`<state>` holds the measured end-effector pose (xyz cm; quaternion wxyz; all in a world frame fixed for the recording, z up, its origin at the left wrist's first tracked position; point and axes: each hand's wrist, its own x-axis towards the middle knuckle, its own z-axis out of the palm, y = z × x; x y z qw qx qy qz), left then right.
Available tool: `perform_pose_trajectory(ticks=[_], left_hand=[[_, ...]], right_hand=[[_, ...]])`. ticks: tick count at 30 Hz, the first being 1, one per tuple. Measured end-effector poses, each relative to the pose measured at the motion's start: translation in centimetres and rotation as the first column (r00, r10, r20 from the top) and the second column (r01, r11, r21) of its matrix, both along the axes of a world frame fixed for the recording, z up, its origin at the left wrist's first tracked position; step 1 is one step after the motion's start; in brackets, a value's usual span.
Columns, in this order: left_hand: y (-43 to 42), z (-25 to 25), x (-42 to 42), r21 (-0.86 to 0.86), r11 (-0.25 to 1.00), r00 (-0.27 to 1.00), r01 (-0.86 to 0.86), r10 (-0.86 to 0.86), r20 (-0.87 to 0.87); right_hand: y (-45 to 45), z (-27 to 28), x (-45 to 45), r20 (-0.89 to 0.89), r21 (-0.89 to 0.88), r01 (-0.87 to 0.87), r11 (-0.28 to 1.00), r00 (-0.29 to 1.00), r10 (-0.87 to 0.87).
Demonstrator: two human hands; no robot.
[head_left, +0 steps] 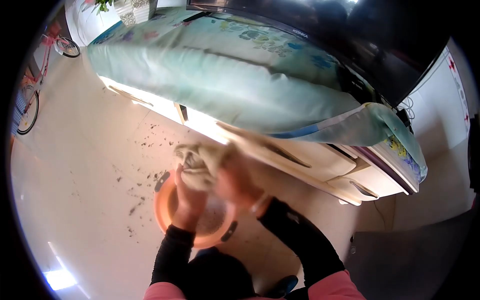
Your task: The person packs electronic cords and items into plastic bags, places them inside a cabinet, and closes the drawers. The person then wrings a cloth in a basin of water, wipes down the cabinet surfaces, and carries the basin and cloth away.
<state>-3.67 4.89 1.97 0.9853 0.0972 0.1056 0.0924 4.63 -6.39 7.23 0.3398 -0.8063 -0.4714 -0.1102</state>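
A bunched beige cloth is held up between both hands above an orange basin on the floor. My left hand is closed round the cloth's lower left part. My right hand, smeared by motion, grips the cloth's right side. The basin has dark handles, and murky water seems to lie in it, partly hidden by my forearms. Dark bits of dirt are scattered on the floor to the left of the basin.
A low cabinet with drawers stands ahead, draped with a pale green flowered cover. On it are a television and a potted plant. A pink bicycle is at far left, a dark panel at lower right.
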Motion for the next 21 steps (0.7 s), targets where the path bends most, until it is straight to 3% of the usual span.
perform_pose_trajectory(ticks=[1, 2, 4, 6, 8, 9, 11, 12, 14, 17, 20, 21], left_hand=[[0.2, 0.3, 0.0, 0.217, 0.975, 0.941, -0.045, 0.114, -0.317], [0.6, -1.3, 0.0, 0.212, 0.976, 0.942, -0.046, 0.113, -0.317], [0.9, -5.1, -0.4, 0.187, 0.981, 0.889, 0.048, 0.043, -0.456], [0.4, -5.9, -1.3, 0.157, 0.985, 0.895, 0.074, 0.004, -0.446], [0.3, -5.7, -1.4, 0.154, 0.985, 0.921, 0.080, -0.014, -0.389], [0.3, -5.1, -1.1, 0.139, 0.988, 0.918, 0.063, -0.003, -0.398], [0.3, -4.6, -0.5, 0.110, 0.992, 0.925, 0.060, -0.013, -0.381], [0.2, -4.6, -0.5, 0.097, 0.993, 0.929, 0.068, -0.028, -0.368], [-0.2, -5.0, -0.2, 0.064, 0.993, 0.919, 0.098, -0.065, -0.390], [-0.9, -4.5, 0.1, 0.038, 0.987, 0.926, 0.155, -0.132, -0.354], [-1.1, -4.1, -0.3, 0.040, 0.978, 0.940, 0.204, -0.184, -0.288], [-1.1, -3.9, -0.3, 0.057, 0.972, 0.941, 0.227, -0.204, -0.269]], right_hand=[[1.7, -0.1, 2.5, 0.198, -0.071, 0.061, 0.996, 0.979, -0.045], [3.3, -0.5, 5.1, 0.374, -0.129, 0.137, 0.982, 0.924, -0.080], [5.2, -1.2, 8.3, 0.528, -0.224, 0.274, 0.935, 0.841, -0.120], [5.2, -2.2, 9.1, 0.532, -0.384, 0.362, 0.850, 0.839, -0.117], [2.4, -2.8, 8.5, 0.383, -0.499, 0.338, 0.798, 0.912, -0.147], [0.0, -2.7, 8.6, 0.146, -0.508, 0.253, 0.823, 0.967, -0.207], [-5.0, -3.4, 8.0, 0.369, -0.454, 0.432, 0.779, 0.887, -0.277], [-8.2, -3.3, 8.2, 0.335, -0.550, 0.416, 0.724, 0.904, -0.265], [-14.4, -4.0, 8.3, 0.330, -0.521, 0.442, 0.730, 0.893, -0.305], [-20.9, -2.4, 6.5, 0.315, -0.678, 0.509, 0.530, 0.853, -0.416], [-27.8, -2.4, 5.9, 0.228, -0.660, 0.678, 0.324, 0.592, -0.773], [-29.7, -1.8, 5.0, 0.273, -0.576, 0.731, 0.367, 0.594, -0.756]])
